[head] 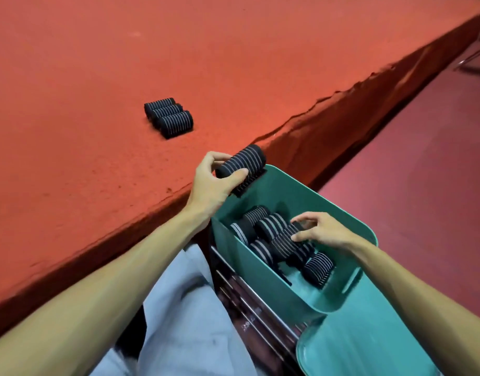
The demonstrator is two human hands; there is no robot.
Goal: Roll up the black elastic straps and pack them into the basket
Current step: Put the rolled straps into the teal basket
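From my remote seat I see the left hand (213,183) clamped on one rolled strap (244,160): the thumb lies along the near side of the roll and the fingers curl over its far end, so the roll is pinched between them. It is held at the near edge of the red table (84,63), just above the far left corner of the green basket (290,187), and its striped side faces up.

The right hand (324,232) is down inside the basket, over the pile of rolled straps (263,226) already packed there. Its fingers are bent and slightly spread, with the thumb and forefinger tips touching the top of one roll in the middle of the pile. I cannot tell whether it pinches that roll or only rests on it. One more roll (318,268) lies nearer to me in the basket, just beside the pile and by the right wall.

Three rolled straps (168,118) sit side by side, touching, on the table, well apart from the basket, to the far left of the left hand.

The basket sits tilted on a dark rack with metal rails (249,305), to the right of a lap in light blue cloth (184,308). A teal lid (369,340) lies against the near end of the basket. The dark red floor (423,164) runs along the right
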